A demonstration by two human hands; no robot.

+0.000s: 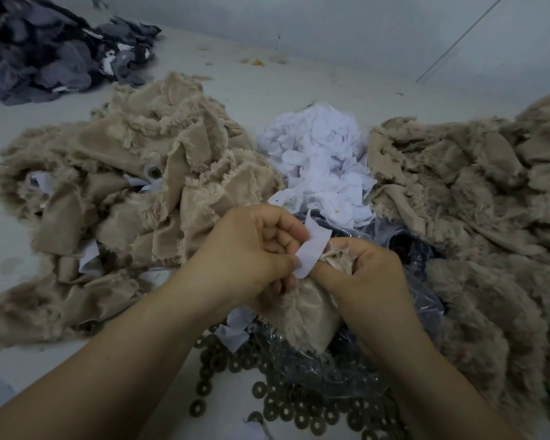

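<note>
At the far left, a heap of grey cloth (pixel 45 49) lies on the pale worktop (pixel 267 84). Nearer is a broad pile of tan fur pieces (pixel 134 185) with bits of white showing among them. Just right of that pile is the left hand (pixel 251 249). Its fingers are curled, and the thumb and forefinger pinch a white strip (pixel 311 252). The strip stands tilted between the two hands, and its lower end touches a tan fur piece (pixel 308 312) held up over the near middle of the worktop. The right hand (pixel 372 274) grips the gathered top of that fur piece with bent fingers, its thumb beside the strip's lower end. Behind the hands is a mound of white scraps (pixel 318 160). Below them, dark rings (pixel 283 408) are scattered on the worktop, some of them under a clear plastic bag (pixel 419 300) that lies crumpled beneath the right wrist. A second heap of tan fur (pixel 473 217) fills the right side, touching the bag and the white scraps.
</note>
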